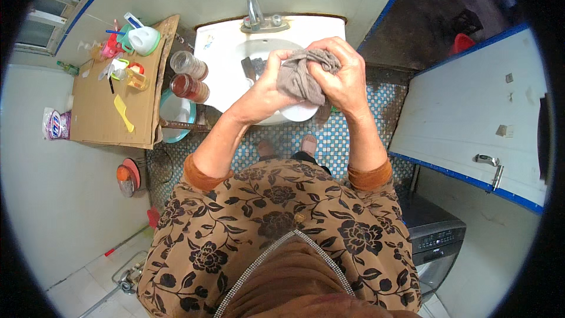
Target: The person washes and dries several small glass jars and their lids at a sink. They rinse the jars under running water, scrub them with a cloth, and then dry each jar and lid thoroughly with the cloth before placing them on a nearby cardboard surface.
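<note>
Over the front of a white washbasin (212, 62), both hands hold a crumpled grey cloth (300, 77). My left hand (265, 90) grips its left side, with the thumb up against the folds. Around the right side and top of the cloth, my right hand (344, 70) is closed. A round white object (300, 111), perhaps a lid or bowl, shows just below the cloth; what supports it is hidden. Inside the basin lies a dark object (248, 69) beside the left fingers. Behind stands a chrome faucet (255, 11).
Two glass jars (187, 65) (190, 88) stand at the basin's left edge. A cardboard-topped table (97, 119) holds bottles, cups and a yellow comb (123, 112). Beneath it is a light-blue-rimmed tub (176, 134). A white door (472, 115) and dark washing machine (437, 234) are at right.
</note>
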`<state>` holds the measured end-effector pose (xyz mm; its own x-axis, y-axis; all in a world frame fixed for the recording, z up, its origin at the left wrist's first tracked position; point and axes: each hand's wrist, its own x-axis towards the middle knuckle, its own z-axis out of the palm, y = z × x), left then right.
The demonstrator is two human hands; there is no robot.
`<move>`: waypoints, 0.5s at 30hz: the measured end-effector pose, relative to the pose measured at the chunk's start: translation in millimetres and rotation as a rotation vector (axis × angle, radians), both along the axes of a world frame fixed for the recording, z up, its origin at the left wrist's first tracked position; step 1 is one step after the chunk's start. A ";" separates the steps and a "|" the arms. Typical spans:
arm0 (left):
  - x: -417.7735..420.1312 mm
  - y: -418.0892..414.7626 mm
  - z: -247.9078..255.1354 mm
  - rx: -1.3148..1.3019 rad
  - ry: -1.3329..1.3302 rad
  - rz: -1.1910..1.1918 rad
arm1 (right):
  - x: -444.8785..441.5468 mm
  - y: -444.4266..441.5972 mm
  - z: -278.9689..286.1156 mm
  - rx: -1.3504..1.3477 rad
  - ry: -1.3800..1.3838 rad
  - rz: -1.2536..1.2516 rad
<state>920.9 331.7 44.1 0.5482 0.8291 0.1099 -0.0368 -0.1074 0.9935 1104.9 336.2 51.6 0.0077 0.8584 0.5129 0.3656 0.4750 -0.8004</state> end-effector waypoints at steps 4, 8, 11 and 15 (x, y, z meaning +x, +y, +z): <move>-6.5 -4.8 11.9 -0.260 -0.329 -0.038 | 3.3 17.0 -13.3 -0.024 0.357 -0.365; -9.5 -1.6 -4.6 -0.302 -0.524 0.198 | -4.6 -0.1 -11.4 0.163 0.232 -0.360; 2.6 4.1 -21.8 -0.631 -0.910 0.237 | -53.1 -15.5 -8.9 0.204 -0.201 -0.299; -3.4 12.2 -18.5 -0.550 -0.730 0.398 | -61.0 -16.9 -14.3 0.295 -0.332 -0.253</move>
<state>917.6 344.0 25.6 0.1701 0.9747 -0.1450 -0.7198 0.2234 0.6573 1044.0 319.3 37.3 -0.0083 0.6690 0.7432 0.7101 0.5272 -0.4667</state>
